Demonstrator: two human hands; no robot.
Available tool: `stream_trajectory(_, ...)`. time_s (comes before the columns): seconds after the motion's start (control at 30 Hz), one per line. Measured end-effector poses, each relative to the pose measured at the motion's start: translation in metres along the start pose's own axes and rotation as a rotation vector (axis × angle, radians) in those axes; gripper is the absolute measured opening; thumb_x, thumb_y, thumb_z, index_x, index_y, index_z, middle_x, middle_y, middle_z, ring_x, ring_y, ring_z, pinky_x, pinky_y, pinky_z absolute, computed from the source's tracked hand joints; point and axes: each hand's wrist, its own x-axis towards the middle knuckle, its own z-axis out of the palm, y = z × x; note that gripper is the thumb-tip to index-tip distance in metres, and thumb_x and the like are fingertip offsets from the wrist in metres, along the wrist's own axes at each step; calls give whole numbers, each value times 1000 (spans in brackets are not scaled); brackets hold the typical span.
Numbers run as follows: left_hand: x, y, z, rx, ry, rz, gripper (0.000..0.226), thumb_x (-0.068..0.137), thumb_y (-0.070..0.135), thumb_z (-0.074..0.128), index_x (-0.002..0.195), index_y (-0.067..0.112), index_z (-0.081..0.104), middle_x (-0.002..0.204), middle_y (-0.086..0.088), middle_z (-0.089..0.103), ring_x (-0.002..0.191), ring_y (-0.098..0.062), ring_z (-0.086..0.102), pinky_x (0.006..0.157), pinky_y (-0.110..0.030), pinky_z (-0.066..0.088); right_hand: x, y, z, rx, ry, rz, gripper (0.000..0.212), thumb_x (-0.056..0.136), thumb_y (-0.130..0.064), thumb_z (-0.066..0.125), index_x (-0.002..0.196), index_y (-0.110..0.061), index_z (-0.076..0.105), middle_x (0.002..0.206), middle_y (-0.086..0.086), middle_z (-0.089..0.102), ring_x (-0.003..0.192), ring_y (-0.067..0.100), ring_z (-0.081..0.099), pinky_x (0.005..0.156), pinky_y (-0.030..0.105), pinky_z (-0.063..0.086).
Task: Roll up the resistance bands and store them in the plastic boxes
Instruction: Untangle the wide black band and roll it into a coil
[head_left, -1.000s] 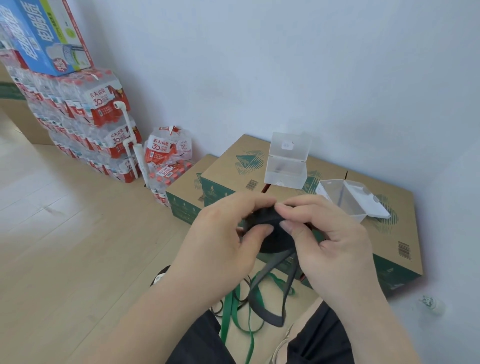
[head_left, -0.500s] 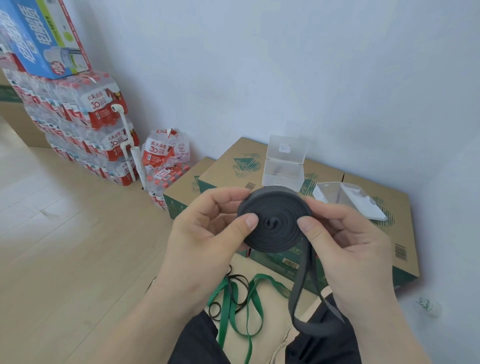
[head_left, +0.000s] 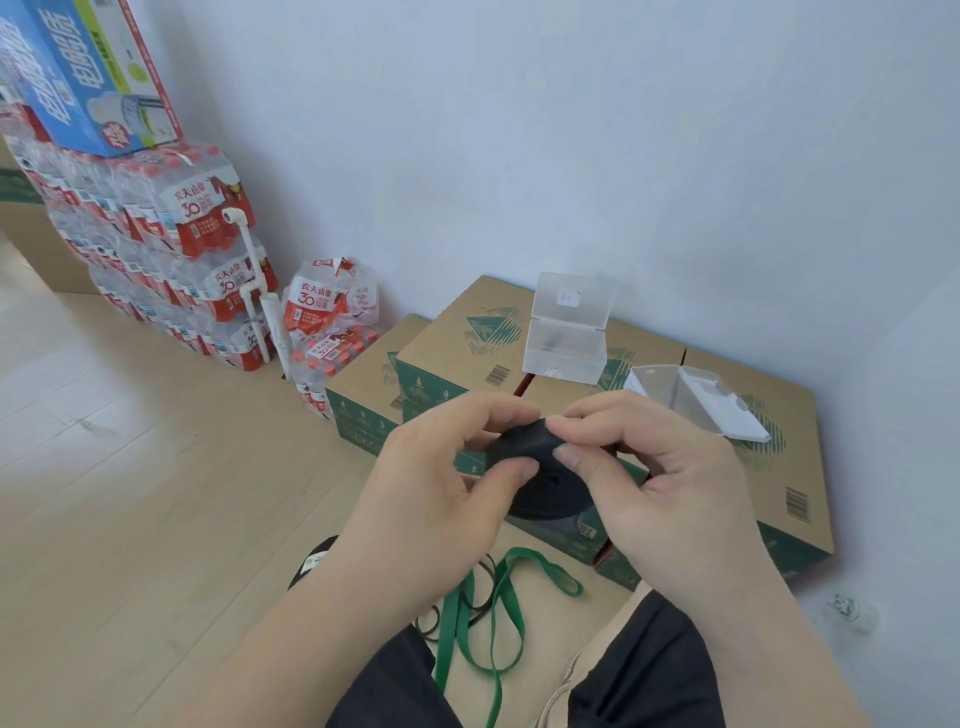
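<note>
A black resistance band (head_left: 545, 478) is wound into a flat coil between both hands. My left hand (head_left: 436, 488) grips its left side, thumb on the face. My right hand (head_left: 660, 493) pinches its upper right edge with thumb and fingers. No loose tail shows below the coil. A green resistance band (head_left: 498, 618) lies unrolled on the floor between my knees, over thin dark bands (head_left: 480, 592). Two clear plastic boxes stand open on the cartons: one (head_left: 566, 338) with its lid upright, another (head_left: 691, 400) to its right with the lid folded out.
Brown and green cardboard cartons (head_left: 769, 467) line the wall ahead. Stacked shrink-wrapped water bottle packs (head_left: 171, 249) with a blue box (head_left: 67, 73) on top stand at the left. A white pipe (head_left: 254, 291) leans there. Light wooden floor (head_left: 130, 493) spreads left.
The hanging tail of the black band has been wound onto the coil. The coil has tipped from facing me to a flatter angle, and both hands have closed over it.
</note>
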Motion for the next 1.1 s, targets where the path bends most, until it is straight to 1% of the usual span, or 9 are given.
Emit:
stream_trajectory(0.1, 2, -2, -3, -126, 60, -85, 36, 85, 2, 81, 103, 32, 73, 96, 15, 75, 91, -9, 70, 70, -26, 62, 2, 1, 4, 158, 63, 164, 34, 80, 3, 82, 89, -30, 80, 100, -10, 79, 99, 13, 75, 86, 27, 61)
stream_trajectory(0.23, 2, -3, -6, -428, 115, -191, 34, 85, -1, 79, 100, 29, 74, 97, -1, 77, 91, -24, 74, 78, -56, 64, -4, 2, 8, 258, 161, 249, 36, 81, -2, 82, 98, -34, 80, 101, -11, 81, 96, 8, 76, 80, 15, 57)
stream_trajectory(0.3, 1, -4, -4, -523, 151, -215, 33, 86, -5, 76, 102, 24, 73, 96, 0, 77, 87, -23, 73, 79, -59, 63, -7, 2, 9, 336, 222, 243, 35, 81, 0, 80, 96, -31, 81, 99, -8, 81, 95, 12, 77, 80, 17, 58)
stream_trajectory(0.43, -3, -8, 2, -542, 170, -222, 34, 89, -8, 72, 106, 22, 70, 100, 3, 77, 88, -14, 73, 76, -50, 65, -10, 0, 12, 316, 244, 185, 41, 81, 1, 79, 88, -39, 82, 96, -12, 81, 93, 8, 76, 78, 13, 56)
stream_trajectory(0.6, -5, -11, 2, 96, 110, 80, 46, 89, 5, 75, 125, 32, 65, 116, 24, 68, 114, 1, 63, 88, -19, 57, -9, 8, 16, -18, 121, -5, 39, 85, 9, 76, 92, -29, 80, 99, -14, 76, 98, 11, 72, 83, 12, 51)
stream_trajectory(0.73, 1, -10, -3, 239, 34, 179, 44, 88, 11, 74, 128, 28, 66, 117, 21, 69, 112, -1, 64, 88, -26, 60, -7, 10, 17, -80, 47, -84, 35, 84, 15, 73, 91, -18, 81, 100, -10, 74, 98, 4, 69, 82, 5, 47)
stream_trajectory(0.93, -2, -6, -5, 49, -25, 43, 46, 89, -1, 73, 117, 35, 72, 103, 23, 73, 104, -6, 68, 79, -23, 61, -3, 5, 14, -15, -27, -27, 38, 84, 12, 75, 92, -24, 80, 104, -17, 75, 105, 4, 70, 88, 10, 49)
stream_trajectory(1.03, -4, -7, -5, -83, 27, -42, 43, 89, -6, 72, 109, 32, 73, 98, 19, 73, 97, -5, 68, 75, -20, 60, -5, 8, 12, 36, 18, 111, 36, 83, -2, 80, 95, -35, 78, 105, -16, 77, 108, 13, 72, 92, 25, 55)
stream_trajectory(1.1, -5, -10, -6, -157, 81, -95, 40, 89, -3, 74, 109, 32, 72, 98, 16, 74, 93, -5, 68, 72, -17, 57, -9, 9, 10, 64, 86, 171, 32, 84, -6, 81, 96, -36, 78, 102, -15, 78, 102, 13, 74, 87, 24, 57)
